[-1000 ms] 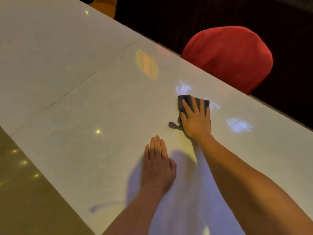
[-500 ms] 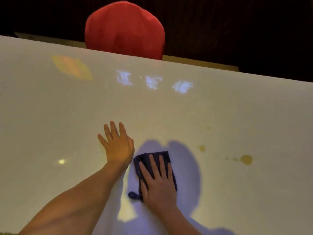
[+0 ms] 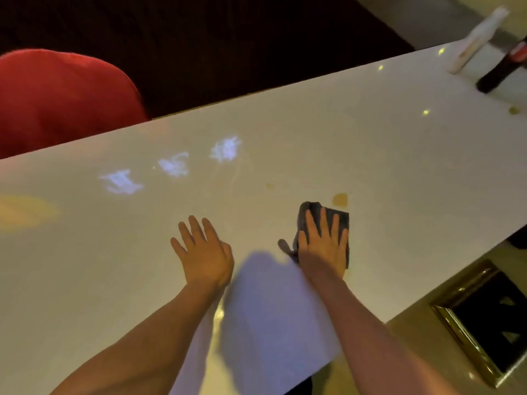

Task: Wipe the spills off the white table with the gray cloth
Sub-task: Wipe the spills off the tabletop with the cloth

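Observation:
My right hand [image 3: 323, 246] presses flat on the folded gray cloth [image 3: 315, 208] on the white table [image 3: 370, 155]. Just beyond the cloth's far edge lies a brown spill [image 3: 340, 199], and a smaller brown spot [image 3: 269, 185] sits to its left. Another brown spill [image 3: 514, 110] shows near the table's far right. My left hand [image 3: 204, 252] rests flat on the table, fingers spread, holding nothing, to the left of the cloth.
A red chair back [image 3: 62, 98] stands behind the table's far edge at left. A dark bottle [image 3: 502, 72] and a white bottle [image 3: 476, 41] stand at the far right end. Pale light reflections [image 3: 174, 165] mark the tabletop. A gold-framed dark panel [image 3: 484, 317] is on the floor at right.
My view has swung right along the table. My right hand has slid the cloth right and away from me, up to the large brown spill. The left hand stays flat beside it.

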{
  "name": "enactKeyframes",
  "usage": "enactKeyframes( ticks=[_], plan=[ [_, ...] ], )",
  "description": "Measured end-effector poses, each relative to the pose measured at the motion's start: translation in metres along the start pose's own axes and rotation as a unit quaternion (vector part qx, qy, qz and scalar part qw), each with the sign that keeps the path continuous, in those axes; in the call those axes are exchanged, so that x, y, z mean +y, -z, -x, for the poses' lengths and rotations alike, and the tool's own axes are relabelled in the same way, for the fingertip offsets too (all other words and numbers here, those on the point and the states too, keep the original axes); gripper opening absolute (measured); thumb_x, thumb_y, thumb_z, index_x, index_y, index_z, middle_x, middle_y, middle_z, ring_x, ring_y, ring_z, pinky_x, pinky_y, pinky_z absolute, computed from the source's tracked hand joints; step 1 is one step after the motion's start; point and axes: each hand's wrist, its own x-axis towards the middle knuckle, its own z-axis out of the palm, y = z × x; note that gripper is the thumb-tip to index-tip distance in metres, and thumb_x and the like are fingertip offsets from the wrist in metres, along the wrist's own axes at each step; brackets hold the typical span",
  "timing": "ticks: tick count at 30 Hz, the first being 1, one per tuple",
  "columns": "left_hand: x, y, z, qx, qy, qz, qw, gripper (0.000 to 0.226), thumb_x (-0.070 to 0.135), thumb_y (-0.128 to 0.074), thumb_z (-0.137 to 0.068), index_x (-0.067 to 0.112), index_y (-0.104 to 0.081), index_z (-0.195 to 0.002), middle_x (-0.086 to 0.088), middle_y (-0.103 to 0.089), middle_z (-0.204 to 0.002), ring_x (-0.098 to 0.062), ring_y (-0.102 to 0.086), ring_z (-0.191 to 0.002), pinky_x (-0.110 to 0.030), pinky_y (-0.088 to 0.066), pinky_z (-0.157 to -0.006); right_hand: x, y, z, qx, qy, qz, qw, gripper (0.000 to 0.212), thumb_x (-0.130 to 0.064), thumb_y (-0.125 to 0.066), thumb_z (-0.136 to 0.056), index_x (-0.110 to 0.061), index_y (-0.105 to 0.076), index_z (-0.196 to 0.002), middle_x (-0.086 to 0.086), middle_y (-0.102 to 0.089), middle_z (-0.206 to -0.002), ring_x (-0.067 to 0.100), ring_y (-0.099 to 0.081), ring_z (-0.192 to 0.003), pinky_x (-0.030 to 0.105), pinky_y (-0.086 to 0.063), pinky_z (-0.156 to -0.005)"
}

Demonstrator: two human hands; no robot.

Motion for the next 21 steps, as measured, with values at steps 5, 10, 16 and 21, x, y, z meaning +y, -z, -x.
enactKeyframes(
  ticks=[5,10,16,21],
  plan=[
    [-0.001,-0.006,0.005,0.021,-0.002,0.008,1.000,0.067,0.038,-0.026,-0.100,0.010,-0.004,-0.157,-0.017,0.004,-0.166,-0.039,0.010,-0.152,-0.060,0.003,-0.121,-0.069,-0.029,0.060,-0.023,0.204,-0.016,0.979,0.064,-0.047,-0.032,-0.097,-0.033,-0.013,-0.157,0.002,-0.011,-0.167,0.032,0.003,-0.153,0.056,-0.005,-0.122],
    [-0.002,-0.003,0.007,0.012,-0.004,-0.002,1.000,0.067,0.042,-0.020,-0.101,0.011,0.001,-0.157,-0.016,0.009,-0.166,-0.038,0.012,-0.152,-0.058,0.000,-0.122,-0.021,-0.009,0.016,-0.006,0.359,0.001,0.933,0.056,-0.034,-0.036,-0.100,-0.036,-0.023,-0.154,-0.002,-0.025,-0.163,0.029,-0.018,-0.150,0.045,-0.009,-0.123],
    [-0.003,0.017,0.009,0.000,-0.016,-0.020,1.000,0.066,0.043,-0.024,-0.101,0.013,-0.005,-0.157,-0.014,0.001,-0.167,-0.036,0.002,-0.153,-0.054,-0.009,-0.123,0.094,0.007,-0.044,0.011,0.001,0.015,1.000,0.058,-0.041,-0.022,-0.101,-0.027,-0.016,-0.157,0.006,-0.013,-0.167,0.033,-0.012,-0.150,0.054,-0.016,-0.119],
    [-0.002,0.019,0.008,-0.004,-0.005,-0.018,1.000,0.067,0.045,-0.028,-0.099,0.013,-0.010,-0.156,-0.014,-0.003,-0.166,-0.038,-0.002,-0.152,-0.054,-0.011,-0.122,0.013,0.006,-0.024,-0.013,-0.032,-0.030,0.999,0.065,-0.048,-0.035,-0.098,-0.030,-0.015,-0.157,0.010,-0.017,-0.166,0.038,-0.013,-0.151,0.057,-0.012,-0.119]
  ],
)
